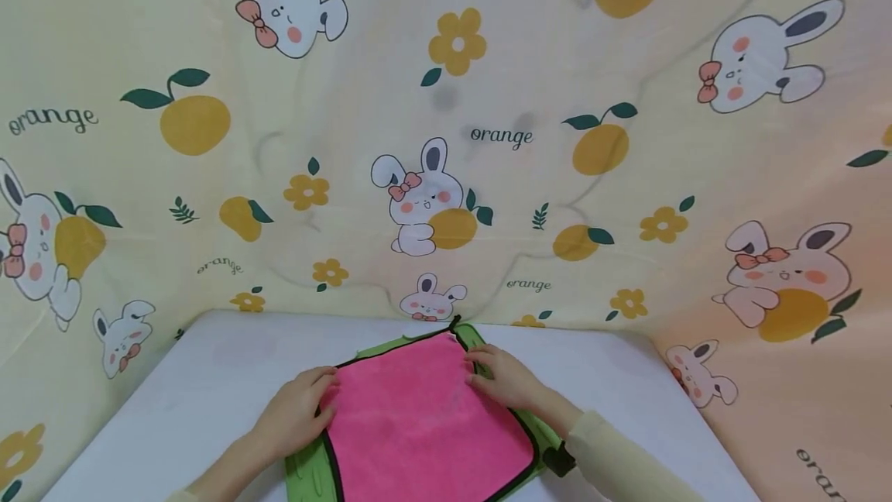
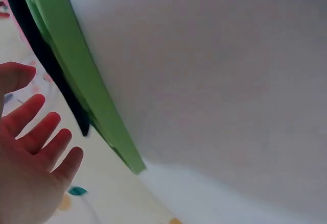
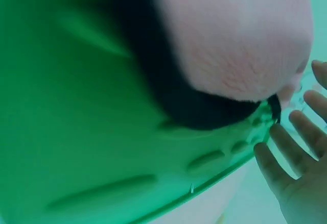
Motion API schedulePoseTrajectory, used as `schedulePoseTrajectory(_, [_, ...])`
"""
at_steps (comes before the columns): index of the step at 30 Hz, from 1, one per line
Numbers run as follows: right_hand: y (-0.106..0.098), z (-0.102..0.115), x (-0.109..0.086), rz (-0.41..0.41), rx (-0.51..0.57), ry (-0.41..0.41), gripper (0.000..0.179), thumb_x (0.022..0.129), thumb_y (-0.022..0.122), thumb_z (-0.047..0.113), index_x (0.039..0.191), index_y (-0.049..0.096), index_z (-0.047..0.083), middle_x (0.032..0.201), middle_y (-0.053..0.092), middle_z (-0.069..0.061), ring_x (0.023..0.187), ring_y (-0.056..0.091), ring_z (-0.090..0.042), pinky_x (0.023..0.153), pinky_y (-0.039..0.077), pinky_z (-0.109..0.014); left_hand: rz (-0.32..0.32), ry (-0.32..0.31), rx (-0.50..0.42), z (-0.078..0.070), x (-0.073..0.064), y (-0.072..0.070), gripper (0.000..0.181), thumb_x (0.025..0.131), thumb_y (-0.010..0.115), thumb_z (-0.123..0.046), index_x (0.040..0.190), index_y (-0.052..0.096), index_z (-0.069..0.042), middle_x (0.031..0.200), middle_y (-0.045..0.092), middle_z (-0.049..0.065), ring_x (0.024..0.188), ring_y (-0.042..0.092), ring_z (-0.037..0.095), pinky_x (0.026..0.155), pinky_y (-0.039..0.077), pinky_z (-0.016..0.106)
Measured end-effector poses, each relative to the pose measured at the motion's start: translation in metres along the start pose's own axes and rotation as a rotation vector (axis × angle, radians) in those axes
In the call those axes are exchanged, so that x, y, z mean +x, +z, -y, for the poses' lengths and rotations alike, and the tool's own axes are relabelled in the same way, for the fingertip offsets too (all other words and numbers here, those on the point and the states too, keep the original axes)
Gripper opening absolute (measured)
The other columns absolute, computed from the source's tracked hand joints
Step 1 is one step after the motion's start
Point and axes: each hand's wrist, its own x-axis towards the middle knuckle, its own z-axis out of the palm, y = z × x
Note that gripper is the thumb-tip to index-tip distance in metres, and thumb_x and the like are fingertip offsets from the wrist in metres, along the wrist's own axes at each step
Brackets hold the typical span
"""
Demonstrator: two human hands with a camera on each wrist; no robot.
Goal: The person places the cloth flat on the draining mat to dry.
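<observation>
A pink cloth [image 1: 425, 417] with a black edging lies over a green plastic board [image 1: 307, 475]. Molded ridges show on the board in the right wrist view, beside the cloth's dark border [image 3: 199, 112]. My left hand [image 1: 296, 409] rests at the cloth's left edge, its fingertips on the pink fabric. Across from it, my right hand [image 1: 512, 378] touches the upper right edge. Both wrist views show loosely extended, spread fingers with nothing gripped. Most of the board is hidden beneath the cloth.
A white tabletop [image 1: 202, 393] surrounds the board. Behind and at the sides hangs a cream curtain [image 1: 376, 99] printed with rabbits and oranges. A small black piece [image 1: 557, 459], of unclear kind, sits at the board's right edge by the sleeve [image 1: 620, 455].
</observation>
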Motion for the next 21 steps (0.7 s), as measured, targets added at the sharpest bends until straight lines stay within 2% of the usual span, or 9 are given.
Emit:
schedulePoseTrajectory(5, [-0.001, 0.016, -0.024, 0.096, -0.098, -0.081, 0.049, 0.103, 0.067, 0.029, 0.145, 0.060, 0.006, 0.152, 0.053, -0.015, 0.142, 0.047, -0.038, 0.114, 0.040, -0.057, 0.129, 0.060, -0.006, -0.017, -0.013, 0.000, 0.043, 0.096, 0.075, -0.028, 0.128, 0.067, 0.000, 0.140, 0.061, 0.019, 0.129, 0.059, 0.038, 0.103, 0.049, 0.057])
schedulePoseTrajectory(7, [0.001, 0.021, -0.033, 0.132, -0.151, -0.116, 0.052, 0.104, 0.064, 0.034, 0.149, 0.057, 0.010, 0.156, 0.050, -0.011, 0.146, 0.043, -0.037, 0.116, 0.037, -0.058, 0.203, 0.060, -0.027, -0.024, -0.019, 0.001, 0.051, 0.098, 0.071, -0.037, 0.135, 0.065, -0.002, 0.145, 0.058, 0.017, 0.134, 0.054, 0.039, 0.105, 0.046, 0.061])
schedulePoseTrajectory(13, [0.006, 0.023, -0.051, 0.229, -0.325, -0.142, 0.061, 0.105, 0.055, 0.051, 0.157, 0.048, 0.021, 0.164, 0.041, 0.000, 0.153, 0.031, -0.036, 0.119, 0.029, -0.063, 0.385, 0.100, -0.020, -0.035, -0.032, 0.009, 0.080, 0.099, 0.054, -0.067, 0.154, 0.050, -0.008, 0.159, 0.046, 0.014, 0.147, 0.040, 0.042, 0.110, 0.036, 0.069])
schedulePoseTrajectory(17, [0.009, 0.018, -0.056, 0.284, -0.361, -0.102, 0.067, 0.104, 0.051, 0.058, 0.161, 0.041, 0.023, 0.169, 0.032, 0.002, 0.156, 0.025, -0.034, 0.120, 0.026, -0.063, 0.418, 0.118, -0.009, -0.035, -0.037, 0.012, 0.087, 0.096, 0.051, -0.073, 0.157, 0.046, -0.011, 0.164, 0.040, 0.013, 0.148, 0.038, 0.042, 0.110, 0.035, 0.071])
schedulePoseTrajectory(21, [0.011, 0.013, -0.059, 0.305, -0.307, -0.068, 0.073, 0.103, 0.051, 0.061, 0.163, 0.037, 0.022, 0.172, 0.024, -0.003, 0.156, 0.024, -0.033, 0.120, 0.024, -0.065, 0.425, 0.122, -0.015, -0.034, -0.040, 0.012, 0.086, 0.097, 0.054, -0.071, 0.158, 0.045, -0.012, 0.165, 0.038, 0.014, 0.148, 0.038, 0.043, 0.107, 0.036, 0.073])
